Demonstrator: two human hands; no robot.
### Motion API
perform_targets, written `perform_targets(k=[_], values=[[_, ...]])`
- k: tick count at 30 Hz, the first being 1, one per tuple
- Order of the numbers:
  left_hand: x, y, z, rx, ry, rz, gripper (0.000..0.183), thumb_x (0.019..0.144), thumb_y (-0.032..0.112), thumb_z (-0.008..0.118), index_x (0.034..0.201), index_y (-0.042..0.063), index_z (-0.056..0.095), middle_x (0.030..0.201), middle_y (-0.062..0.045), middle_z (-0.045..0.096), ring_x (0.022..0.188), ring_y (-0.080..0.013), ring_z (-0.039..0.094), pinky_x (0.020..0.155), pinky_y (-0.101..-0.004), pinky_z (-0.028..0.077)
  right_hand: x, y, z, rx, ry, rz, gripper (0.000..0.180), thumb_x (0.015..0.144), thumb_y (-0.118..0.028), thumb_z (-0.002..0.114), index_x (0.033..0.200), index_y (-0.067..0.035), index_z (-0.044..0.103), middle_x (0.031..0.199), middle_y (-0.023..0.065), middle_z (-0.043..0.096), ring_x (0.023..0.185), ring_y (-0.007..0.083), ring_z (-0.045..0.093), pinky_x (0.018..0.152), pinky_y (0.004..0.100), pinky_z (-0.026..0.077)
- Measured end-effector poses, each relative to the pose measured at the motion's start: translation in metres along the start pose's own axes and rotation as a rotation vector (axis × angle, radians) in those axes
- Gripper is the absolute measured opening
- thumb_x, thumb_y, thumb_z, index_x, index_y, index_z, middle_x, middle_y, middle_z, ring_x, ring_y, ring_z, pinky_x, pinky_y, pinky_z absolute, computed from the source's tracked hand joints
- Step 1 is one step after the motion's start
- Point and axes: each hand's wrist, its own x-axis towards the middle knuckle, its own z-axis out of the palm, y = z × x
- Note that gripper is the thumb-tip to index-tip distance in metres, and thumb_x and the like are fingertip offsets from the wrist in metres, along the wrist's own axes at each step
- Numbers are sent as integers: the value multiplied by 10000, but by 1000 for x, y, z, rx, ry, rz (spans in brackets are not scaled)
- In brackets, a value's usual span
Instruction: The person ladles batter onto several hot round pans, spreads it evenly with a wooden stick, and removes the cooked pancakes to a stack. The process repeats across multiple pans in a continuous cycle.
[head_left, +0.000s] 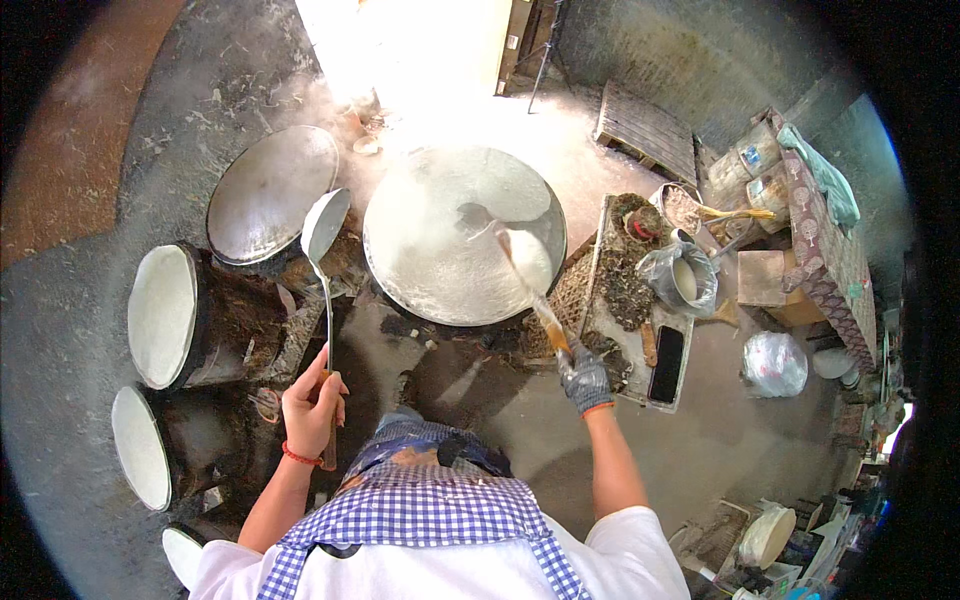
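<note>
A metal ladle (325, 225), coated with white liquid in its bowl, stands raised in my bare left hand (313, 405), which grips its wooden handle. My right hand (585, 375), in a grey glove with an orange cuff, holds the handle of a long spreading tool (536, 300). Its far end reaches over the large round griddle (435, 281) in front of me. White batter covers much of the griddle, with a darker patch near the tool's end. Steam blurs that end, so its shape is unclear. The ladle is left of the griddle, apart from it.
Round pale-topped drums (161, 315) and a tilted round lid or pan (274, 195) stand at left. To the right, a side table (682, 337) bears a phone (667, 364) and a plastic-lined bucket (684, 279). Beyond are a cardboard box (761, 277), a wooden pallet (646, 131) and a cloth-covered table (825, 247).
</note>
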Motion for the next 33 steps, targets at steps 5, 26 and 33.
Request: perform_targets(k=[5,26,33], values=[[9,4,1,12,-18,-24,410,928,51,528,1336,42,488,739,-14,581,492,-44,499,411,-201,404,-6,-37,30,228,7,-173,455,872,-409,543,1268,-186,545,990,172,665,877,388,633,808,463,501],[32,0,2,0,-121,-58,404,937,35,497,1340,17,471,742,-40,590,469,-64,494,395,-212,407,104,-33,20,97,523,-94,319,943,-266,445,1116,-35,580,950,241,634,884,395,607,796,462,488],[33,0,-7,-23,-150,-51,413,940,36,496,1351,14,457,749,-47,589,473,-68,498,400,-212,407,72,-76,-6,470,268,234,488,956,-418,377,1350,-140,458,1314,170,511,1170,375,509,1008,420,400]])
